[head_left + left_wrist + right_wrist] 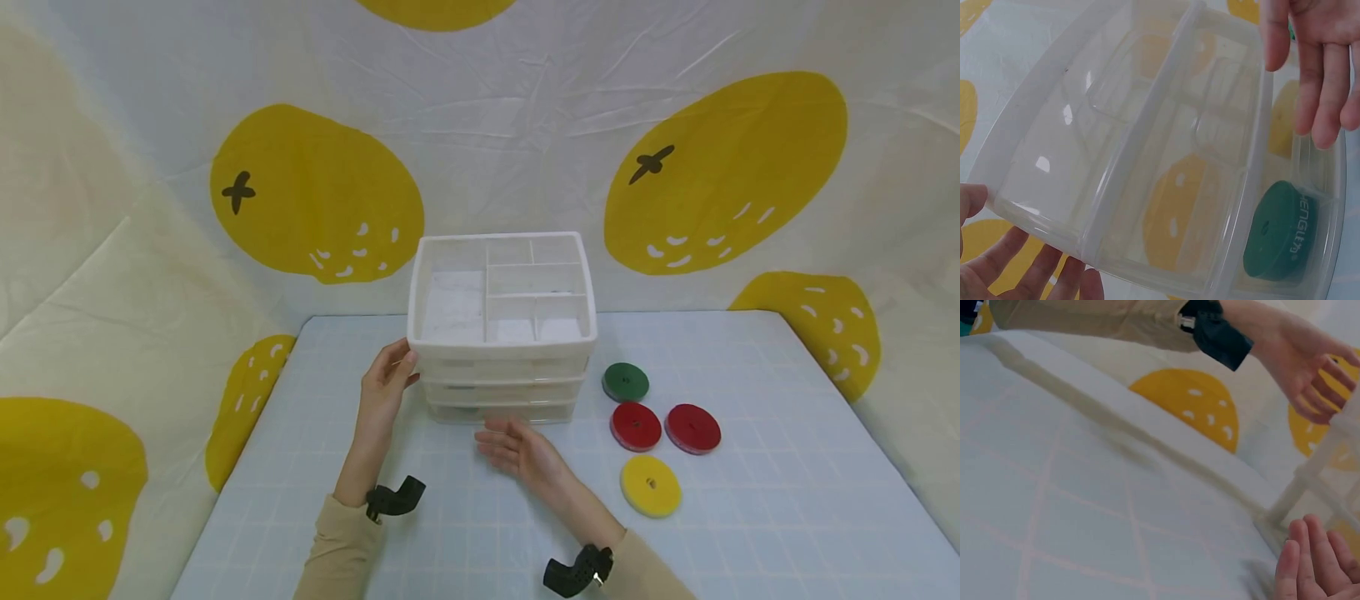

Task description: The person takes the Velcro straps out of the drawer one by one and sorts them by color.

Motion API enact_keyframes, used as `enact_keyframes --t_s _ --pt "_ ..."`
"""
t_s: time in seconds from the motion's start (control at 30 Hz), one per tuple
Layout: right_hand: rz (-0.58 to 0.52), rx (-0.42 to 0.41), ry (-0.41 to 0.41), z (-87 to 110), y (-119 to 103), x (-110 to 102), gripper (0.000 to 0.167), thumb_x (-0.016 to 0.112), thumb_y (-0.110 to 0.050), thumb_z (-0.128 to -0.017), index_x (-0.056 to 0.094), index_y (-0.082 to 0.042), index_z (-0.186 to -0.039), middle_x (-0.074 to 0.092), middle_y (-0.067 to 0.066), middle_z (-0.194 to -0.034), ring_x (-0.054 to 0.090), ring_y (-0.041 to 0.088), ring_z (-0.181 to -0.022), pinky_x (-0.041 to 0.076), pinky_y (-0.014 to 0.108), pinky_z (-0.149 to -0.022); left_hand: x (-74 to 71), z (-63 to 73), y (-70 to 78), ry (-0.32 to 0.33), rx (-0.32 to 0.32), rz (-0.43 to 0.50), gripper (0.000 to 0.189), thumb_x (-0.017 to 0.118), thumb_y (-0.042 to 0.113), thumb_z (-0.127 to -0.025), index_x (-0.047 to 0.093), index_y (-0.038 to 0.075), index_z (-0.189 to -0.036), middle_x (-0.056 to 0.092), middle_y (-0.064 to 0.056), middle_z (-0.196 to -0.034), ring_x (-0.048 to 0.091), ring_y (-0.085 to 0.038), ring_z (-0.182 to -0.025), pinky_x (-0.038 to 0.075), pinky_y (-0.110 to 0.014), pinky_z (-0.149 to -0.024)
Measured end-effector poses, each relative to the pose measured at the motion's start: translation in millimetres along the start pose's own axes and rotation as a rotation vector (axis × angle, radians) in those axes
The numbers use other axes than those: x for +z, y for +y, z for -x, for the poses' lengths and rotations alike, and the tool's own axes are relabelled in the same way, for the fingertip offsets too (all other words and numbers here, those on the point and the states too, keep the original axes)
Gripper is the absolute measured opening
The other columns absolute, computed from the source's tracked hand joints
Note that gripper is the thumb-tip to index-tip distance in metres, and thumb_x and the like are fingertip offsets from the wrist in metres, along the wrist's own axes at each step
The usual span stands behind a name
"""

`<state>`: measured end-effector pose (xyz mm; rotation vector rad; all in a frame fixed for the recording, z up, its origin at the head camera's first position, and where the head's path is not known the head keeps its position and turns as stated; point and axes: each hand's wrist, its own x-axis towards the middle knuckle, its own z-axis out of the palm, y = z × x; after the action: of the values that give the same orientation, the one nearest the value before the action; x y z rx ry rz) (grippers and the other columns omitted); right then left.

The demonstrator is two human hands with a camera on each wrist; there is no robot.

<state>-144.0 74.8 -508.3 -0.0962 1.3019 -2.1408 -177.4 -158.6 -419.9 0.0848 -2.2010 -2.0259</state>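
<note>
A white plastic drawer unit [504, 343] with translucent drawers and a divided top tray stands at the back middle of the table. My left hand [386, 379] rests on its left side, just below the tray's rim; the left wrist view shows those fingers [1035, 269] spread along the edge. Held low before the bottom drawer [502, 413], my right hand [521, 454] has straight fingers, palm turned inward, and holds nothing. Inside that bottom drawer, a green roll with white lettering [1280, 231] shows through the clear front in the left wrist view.
Right of the unit lie a green roll [626, 382], two red rolls, one nearer [636, 427] and one farther right [693, 429], and a yellow roll [651, 486]. A white cloth with yellow fruit prints [517, 167] hangs behind the table [787, 500].
</note>
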Motion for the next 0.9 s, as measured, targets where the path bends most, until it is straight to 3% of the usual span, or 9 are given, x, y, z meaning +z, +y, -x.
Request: enact_keyframes --t_s 0.43,0.7,0.9 --pt "-0.226 0.043 0.115 -5.0 8 -6 0.056 0.025 -0.031 -0.106 0.022 0.005 -0.148 0.039 0.02 -0.15 0.053 0.022 -0.127 0.036 0.038 -0.113 -0.3 0.9 0.9 0.001 0.009 0.0 0.039 0.061 0.032 -0.095 0.057 0.014 -0.129 0.058 -0.003 -0.128 0.059 -0.007 -0.107 0.051 -0.031 -0.093" --pt "-0.296 0.017 0.172 -10.4 6 1 0.055 0.025 -0.03 -0.106 0.021 0.006 -0.147 0.038 0.021 -0.15 0.052 0.023 -0.126 0.04 0.034 -0.108 -0.4 1.5 2.0 -0.008 -0.002 0.001 0.039 0.059 0.031 -0.095 0.056 0.013 -0.13 0.057 -0.005 -0.129 0.059 -0.006 -0.106 0.05 -0.031 -0.094" --pt "-0.358 -0.002 0.219 -14.9 5 4 0.053 0.026 -0.028 -0.105 0.025 0.006 -0.145 0.041 0.02 -0.148 0.05 0.025 -0.128 0.037 0.036 -0.111 -0.1 1.5 2.1 -0.002 -0.004 0.004 0.038 0.06 0.031 -0.095 0.057 0.014 -0.129 0.058 -0.004 -0.128 0.059 -0.006 -0.106 0.051 -0.033 -0.094"
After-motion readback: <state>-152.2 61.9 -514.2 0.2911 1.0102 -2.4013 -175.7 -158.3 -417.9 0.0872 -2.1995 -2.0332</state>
